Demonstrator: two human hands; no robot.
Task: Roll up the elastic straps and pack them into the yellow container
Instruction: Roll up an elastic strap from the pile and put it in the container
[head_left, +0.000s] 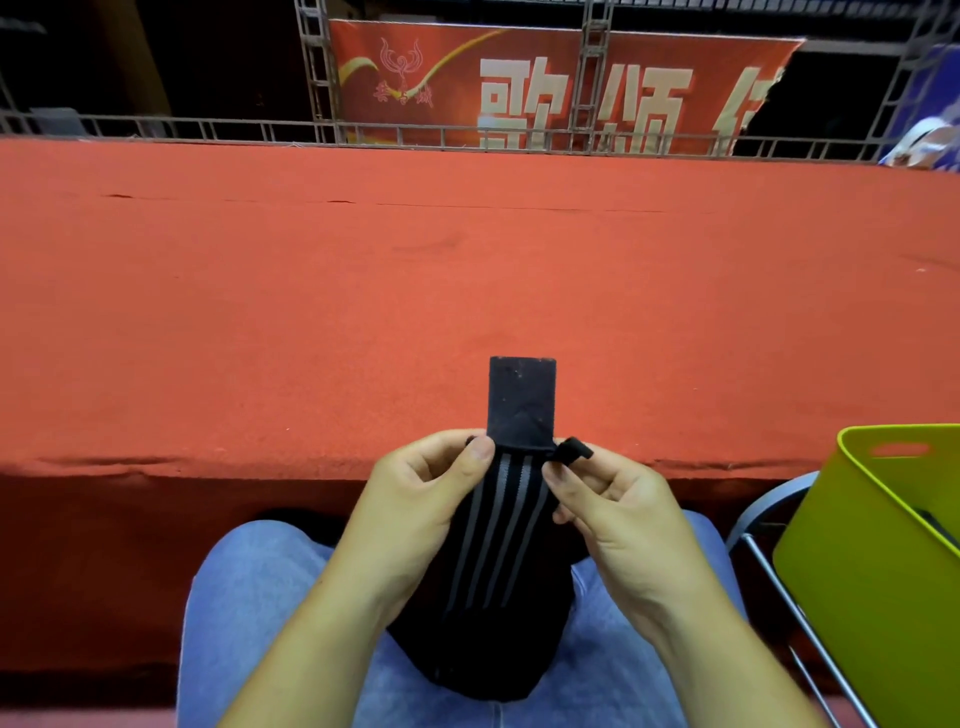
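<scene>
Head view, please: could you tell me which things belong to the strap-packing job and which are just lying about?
Job: black elastic strap, pinched by the left hand and right hand; yellow container at the right.
Lying about: red carpeted platform, red banner, metal truss, chair by the container.

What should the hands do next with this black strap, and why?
Likely fold the flat end of the strap down over its stripes to start the roll: the left hand and right hand pinch it below that end; nothing is rolled yet.
</scene>
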